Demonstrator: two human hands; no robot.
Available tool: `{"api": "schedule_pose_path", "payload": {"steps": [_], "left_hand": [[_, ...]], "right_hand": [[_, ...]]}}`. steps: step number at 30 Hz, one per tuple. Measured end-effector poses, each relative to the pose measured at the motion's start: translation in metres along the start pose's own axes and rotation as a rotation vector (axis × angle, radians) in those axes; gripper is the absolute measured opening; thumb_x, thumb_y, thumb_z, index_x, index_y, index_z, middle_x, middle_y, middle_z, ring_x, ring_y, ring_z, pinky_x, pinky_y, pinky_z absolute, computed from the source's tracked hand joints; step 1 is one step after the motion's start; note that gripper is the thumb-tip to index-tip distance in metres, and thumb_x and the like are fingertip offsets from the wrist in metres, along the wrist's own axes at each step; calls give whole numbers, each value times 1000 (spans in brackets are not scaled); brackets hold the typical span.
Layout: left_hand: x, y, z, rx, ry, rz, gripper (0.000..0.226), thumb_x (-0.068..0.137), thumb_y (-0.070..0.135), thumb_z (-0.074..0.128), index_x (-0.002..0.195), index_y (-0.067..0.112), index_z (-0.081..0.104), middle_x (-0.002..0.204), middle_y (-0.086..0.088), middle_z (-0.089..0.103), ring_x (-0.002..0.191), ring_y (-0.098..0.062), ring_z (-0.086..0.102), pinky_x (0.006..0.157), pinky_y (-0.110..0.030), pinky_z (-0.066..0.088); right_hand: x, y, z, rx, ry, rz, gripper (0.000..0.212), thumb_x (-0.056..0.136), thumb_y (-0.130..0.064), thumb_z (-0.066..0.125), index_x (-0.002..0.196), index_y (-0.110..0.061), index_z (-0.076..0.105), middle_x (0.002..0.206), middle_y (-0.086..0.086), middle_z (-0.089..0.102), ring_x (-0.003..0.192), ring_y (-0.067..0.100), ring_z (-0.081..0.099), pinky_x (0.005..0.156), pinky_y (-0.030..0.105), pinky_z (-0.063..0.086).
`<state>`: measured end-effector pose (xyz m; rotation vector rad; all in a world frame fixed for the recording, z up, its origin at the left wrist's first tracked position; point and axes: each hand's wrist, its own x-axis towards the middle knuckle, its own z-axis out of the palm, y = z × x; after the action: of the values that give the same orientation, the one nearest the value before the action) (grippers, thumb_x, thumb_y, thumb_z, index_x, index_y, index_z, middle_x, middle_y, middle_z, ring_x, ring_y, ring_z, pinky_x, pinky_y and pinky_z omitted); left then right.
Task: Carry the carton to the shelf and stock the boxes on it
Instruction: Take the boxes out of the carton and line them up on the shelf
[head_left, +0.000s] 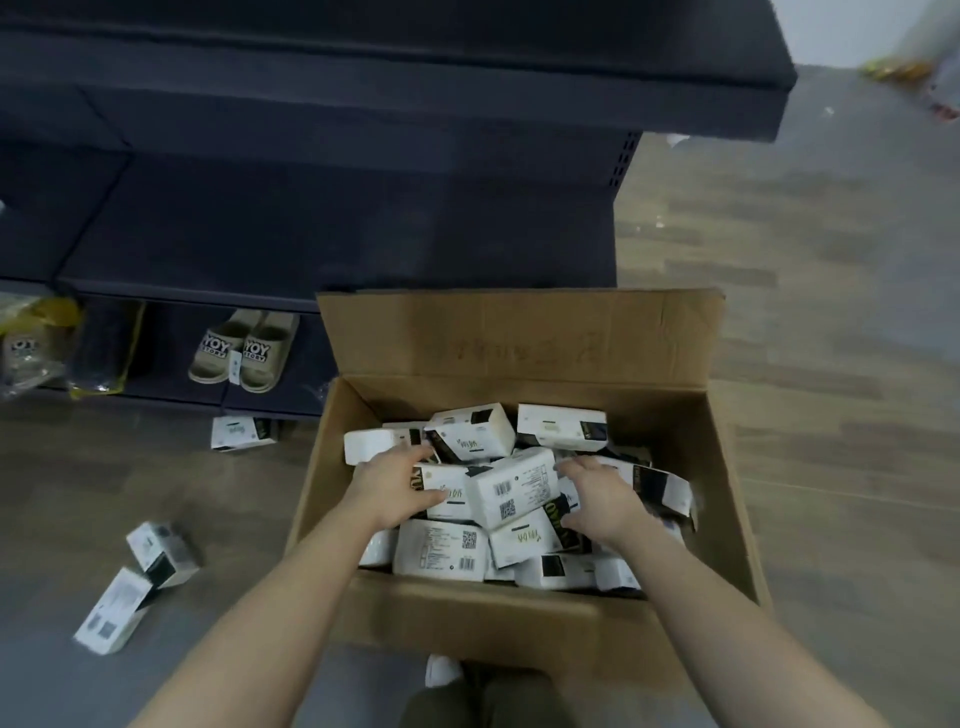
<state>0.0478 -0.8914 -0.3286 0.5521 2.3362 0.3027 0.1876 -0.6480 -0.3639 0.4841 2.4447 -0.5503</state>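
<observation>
Wood-look floor (831, 364) runs wide to the right of the carton (467, 613), giving me room on that side; the left is tighter, where the dark shelf (311, 234) stands and its top deck juts out overhead. Carton sits on the floor at the shelf's right end, far flap upright, near flap folded down toward me. Inside is a loose heap of white boxes (511, 493); I count at least a dozen showing, with more buried beneath. Left hand (392, 488) is in the heap, thumb and fingers curled round one of them. Right hand (597, 499) lies on the pile with fingers bent; with the blur I cannot tell whether it holds anything. Three stray boxes lie on the floor at left: one (241, 432) at the shelf's foot, two (162, 553) touching nearer me. One pair of slippers (244, 351) is on the bottom shelf, with bagged goods (31, 348) further left.
</observation>
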Motion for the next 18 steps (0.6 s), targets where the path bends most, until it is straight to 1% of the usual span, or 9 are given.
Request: {"api": "schedule_pose_path", "payload": {"steps": [4, 8, 10, 13, 14, 15, 16, 18], "left_hand": [[31, -19, 21, -12, 19, -1, 69, 85, 43, 70, 144, 22, 44, 144, 0, 49, 132, -19, 46, 109, -36, 36], [58, -36, 42, -12, 41, 6, 68, 84, 43, 70, 144, 23, 45, 143, 2, 50, 130, -18, 47, 109, -38, 36], [68, -44, 55, -13, 48, 7, 67, 85, 41, 70, 144, 23, 45, 143, 1, 50, 130, -19, 47, 108, -37, 36], [78, -55, 74, -47, 65, 6, 66, 85, 39, 70, 144, 22, 45, 144, 0, 49, 129, -18, 48, 107, -34, 39], [81, -58, 80, -54, 74, 5, 65, 85, 40, 70, 143, 23, 46, 144, 1, 50, 128, -18, 49, 107, -33, 39], [83, -61, 85, -52, 79, 4, 64, 85, 41, 70, 143, 24, 46, 143, 2, 50, 128, -17, 49, 106, -31, 38], [84, -63, 89, -38, 88, 4, 63, 86, 41, 69, 142, 24, 46, 141, 3, 51, 127, -16, 48, 105, -29, 35], [86, -66, 95, -5, 97, 5, 61, 87, 41, 68, 142, 25, 46, 140, 5, 52, 127, -15, 48, 102, -28, 30]], "right_hand": [[42, 5, 26, -25, -34, 0, 75, 83, -18, 69, 149, -23, 33, 156, 4, 29, 139, 31, 31, 110, 42, 37], [78, 5, 53, -22, -56, -5, 73, 83, -13, 64, 149, -22, 33, 152, 4, 32, 137, 31, 32, 108, 40, 38], [93, 4, 69, -26, -55, -23, 75, 82, -12, 64, 149, -24, 31, 153, 1, 31, 139, 31, 30, 109, 41, 37], [112, 2, 88, -31, -95, -13, 86, 85, -10, 62, 155, -28, 15, 162, -2, 15, 148, 34, 11, 116, 42, 27], [116, 1, 93, -48, -105, -8, 89, 86, -11, 63, 156, -29, 10, 162, -3, 12, 148, 35, 7, 118, 42, 26], [120, 0, 97, -73, -101, -7, 90, 87, -12, 63, 156, -28, 8, 162, -1, 14, 148, 36, 7, 117, 43, 27], [124, -1, 101, -104, -78, -6, 88, 87, -12, 63, 156, -26, 10, 159, 2, 19, 146, 37, 11, 115, 44, 30], [127, -4, 104, -163, 9, 0, 75, 87, -14, 62, 152, -22, 24, 149, 5, 29, 137, 35, 24, 106, 42, 40]]}}
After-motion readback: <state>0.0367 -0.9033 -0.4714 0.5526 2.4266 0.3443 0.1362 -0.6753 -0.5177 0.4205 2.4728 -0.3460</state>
